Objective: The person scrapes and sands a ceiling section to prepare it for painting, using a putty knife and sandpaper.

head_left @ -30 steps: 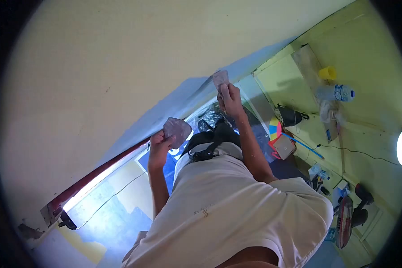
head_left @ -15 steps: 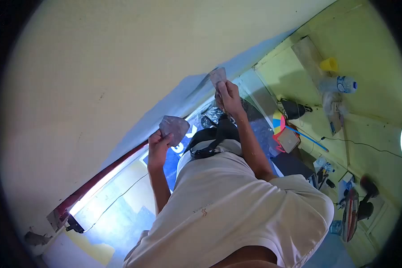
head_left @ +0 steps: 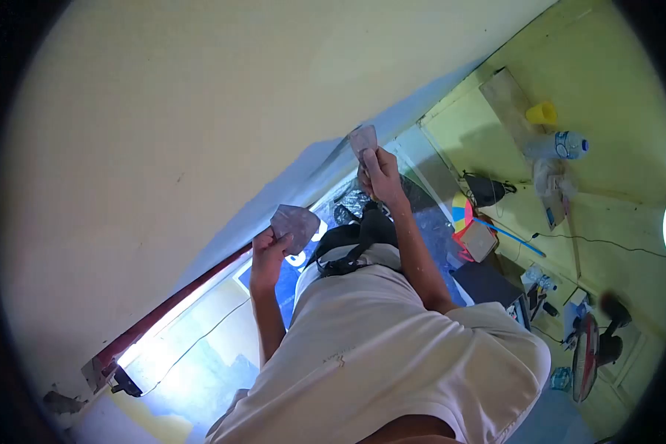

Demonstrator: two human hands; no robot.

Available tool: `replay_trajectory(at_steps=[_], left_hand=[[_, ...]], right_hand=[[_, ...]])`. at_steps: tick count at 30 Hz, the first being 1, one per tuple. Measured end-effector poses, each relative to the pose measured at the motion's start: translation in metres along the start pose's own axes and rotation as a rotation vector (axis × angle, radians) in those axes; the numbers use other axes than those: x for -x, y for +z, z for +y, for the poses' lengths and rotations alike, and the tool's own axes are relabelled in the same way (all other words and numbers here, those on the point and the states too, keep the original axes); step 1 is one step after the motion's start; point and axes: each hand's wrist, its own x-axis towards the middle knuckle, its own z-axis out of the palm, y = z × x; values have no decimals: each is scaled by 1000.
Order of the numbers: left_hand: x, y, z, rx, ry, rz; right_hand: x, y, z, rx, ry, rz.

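My left hand (head_left: 266, 260) is closed around a broad putty knife (head_left: 296, 226), its wide grey-smeared blade turned up and to the right, close to the wall. A narrower putty knife (head_left: 362, 138) is gripped in my right hand (head_left: 382, 176). Its blade points up, with the tip at the edge of a blue-grey smooth band (head_left: 274, 181) on the wall. Cream wall surface (head_left: 140, 148) fills the upper left, beside both blades. Most of each handle is hidden by my fingers.
On the right, a water bottle (head_left: 559, 145) and a yellow cup (head_left: 542, 113) stand by the greenish wall. A fan (head_left: 586, 358), a dark box (head_left: 487, 280) and a blue stick (head_left: 510, 237) are lower down. A bright lamp (head_left: 126, 381) glows at lower left.
The view has shifted slightly, so the wall marks and both hands sit a little lower in it. Both hands keep their hold on the putty knives.
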Motion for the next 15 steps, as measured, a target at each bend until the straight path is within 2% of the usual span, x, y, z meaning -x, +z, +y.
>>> replay_trajectory(at_steps=[2,3,5,7,10,11,14,15], left_hand=[[4,1,-3,15,5,19],[10,1,-5,12,-11,23],[5,-1,-2,5,-2,13],[3,-4,-3,18,-12,15],[2,0,-6,34,46,46],[0,-5,-10,12,-11,47],[1,-8,-6,10,-20,-2],[1,-7,-7,8,-13,11]], right_hand=[[8,17,-35,38,-70,-18],[8,19,-39,24,-23,-24],[2,6,-9,-12,11,-6],[5,4,-16,-25,66,0],[10,13,-36,43,-3,12],[6,11,-25,5,8,-10],[1,-1,4,6,80,50],[-5,1,-3,12,41,22]])
